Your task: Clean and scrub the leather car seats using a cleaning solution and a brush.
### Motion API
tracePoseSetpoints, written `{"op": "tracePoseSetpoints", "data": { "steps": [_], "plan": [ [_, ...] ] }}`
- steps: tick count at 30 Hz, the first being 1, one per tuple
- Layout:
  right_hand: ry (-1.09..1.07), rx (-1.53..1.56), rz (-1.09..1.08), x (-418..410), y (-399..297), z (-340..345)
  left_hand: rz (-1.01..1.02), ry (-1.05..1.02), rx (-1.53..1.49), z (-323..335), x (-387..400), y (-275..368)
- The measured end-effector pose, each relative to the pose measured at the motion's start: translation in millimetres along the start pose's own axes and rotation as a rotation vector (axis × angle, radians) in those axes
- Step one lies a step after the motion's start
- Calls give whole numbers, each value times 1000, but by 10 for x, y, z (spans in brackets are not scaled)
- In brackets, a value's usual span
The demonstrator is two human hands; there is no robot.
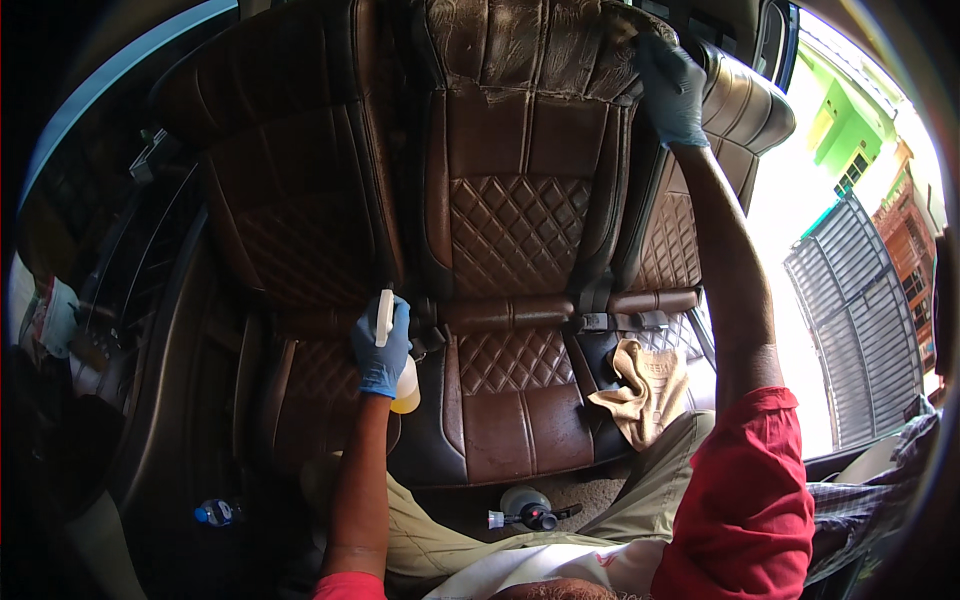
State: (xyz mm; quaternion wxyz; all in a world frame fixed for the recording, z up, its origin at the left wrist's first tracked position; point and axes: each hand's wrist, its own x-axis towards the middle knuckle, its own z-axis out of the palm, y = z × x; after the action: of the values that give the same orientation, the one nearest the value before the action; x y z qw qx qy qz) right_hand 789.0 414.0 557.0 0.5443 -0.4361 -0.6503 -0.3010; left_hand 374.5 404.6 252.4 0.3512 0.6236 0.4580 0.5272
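My left hand (381, 345), in a blue disposable glove, grips a spray bottle (406, 386) with a white trigger head and yellowish liquid, in front of the left part of a brown leather car seat. My right hand (671, 90), in a similar glove, reaches to the top right of the middle backrest (520, 142); whether it holds something there is hidden. The upper part of that backrest (517, 45) has wet-looking streaks and foam-like marks. A tan cloth (649, 390) lies crumpled on the right side of the seat cushion.
A pump sprayer (529, 510) stands on the floor between my legs. Seat belt buckles (595, 322) lie at the backrest's foot. A small plastic bottle (216, 513) rests at the lower left. Beyond the open right side are a metal gate (859, 322) and a green building.
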Motion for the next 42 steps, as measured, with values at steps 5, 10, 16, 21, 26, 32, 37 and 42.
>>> {"op": "tracePoseSetpoints", "data": {
  "steps": [5,10,16,21,26,32,37,42],
  "plan": [
    [-338,-102,11,-464,260,108,15,12,25,2,25,-68],
    [-149,-36,135,-123,170,30,-70,-33,16,53,7,23],
    [85,-28,197,478,160,15,30,-18,31,12,39,-203],
    [86,122,330,526,24,25,41,-4,70,32,8,-144],
    [-72,-123,258,196,368,-363,-20,11,57,43,16,-44],
    [-49,-165,-21,-437,122,-76,-10,-1,101,-2,-2,-135],
    [-59,-158,61,-472,202,-79,-46,-7,67,-9,1,-128],
    [-2,-260,-121,-550,78,-56,-13,15,123,-46,-1,-117]
  ]
}}
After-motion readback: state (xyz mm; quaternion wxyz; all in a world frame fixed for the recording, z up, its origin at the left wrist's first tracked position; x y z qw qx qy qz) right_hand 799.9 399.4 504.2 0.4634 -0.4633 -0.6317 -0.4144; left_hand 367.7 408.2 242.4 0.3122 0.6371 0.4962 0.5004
